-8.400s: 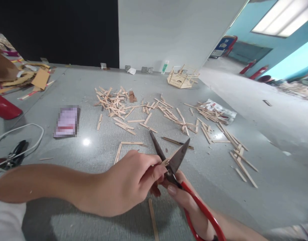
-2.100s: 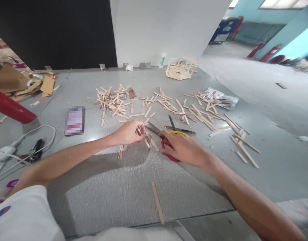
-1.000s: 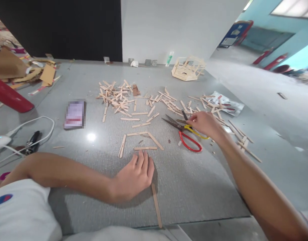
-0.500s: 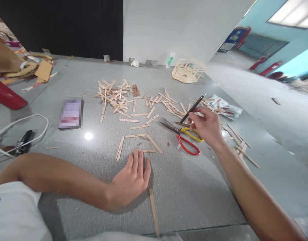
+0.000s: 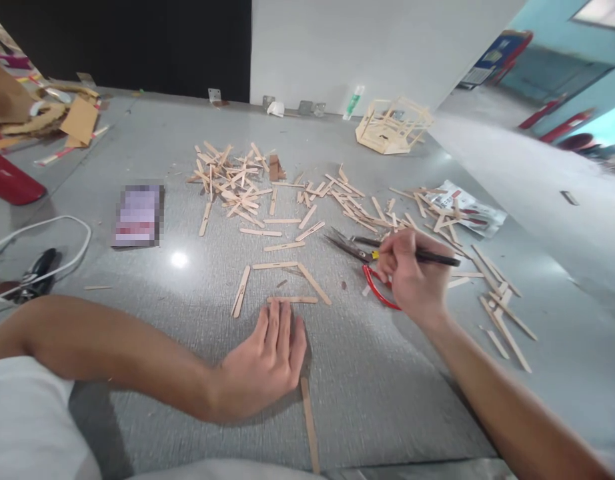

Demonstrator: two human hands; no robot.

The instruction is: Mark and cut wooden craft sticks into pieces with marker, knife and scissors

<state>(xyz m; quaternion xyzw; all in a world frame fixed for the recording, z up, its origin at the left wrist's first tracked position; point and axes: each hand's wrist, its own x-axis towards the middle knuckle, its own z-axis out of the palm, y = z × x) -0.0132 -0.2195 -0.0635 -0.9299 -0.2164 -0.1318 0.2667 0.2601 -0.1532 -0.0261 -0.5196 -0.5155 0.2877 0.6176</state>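
Observation:
My left hand (image 5: pixel 270 357) lies flat on the grey table, its fingertips touching the edge of a wooden craft stick (image 5: pixel 302 301). A further stick (image 5: pixel 310 427) runs down from below that hand. In my right hand (image 5: pixel 412 277) is a black pen (image 5: pixel 440 259), held nearly level, with its middle hidden by the fingers. Under and beside this hand lie scissors (image 5: pixel 350 247) with a red handle loop; a bit of yellow handle shows by the fingers. Three sticks, a left one (image 5: pixel 241 291), a top one (image 5: pixel 275 266) and a right one (image 5: pixel 314 284), form an open outline.
Loose craft sticks (image 5: pixel 227 180) are heaped farther back, with more scattered rightward beside a plastic packet (image 5: pixel 467 207). A stick-built frame (image 5: pixel 387 137) and a green-white tube (image 5: pixel 355 102) stand by the wall. At left are a blurred phone-like rectangle (image 5: pixel 137 217), a white cable (image 5: pixel 85 233) and cardboard (image 5: pixel 81 121).
My right hand has turned the pen from a steep slant to nearly level and now covers most of the yellow handle. My left hand stays by its stick. The view has shifted slightly.

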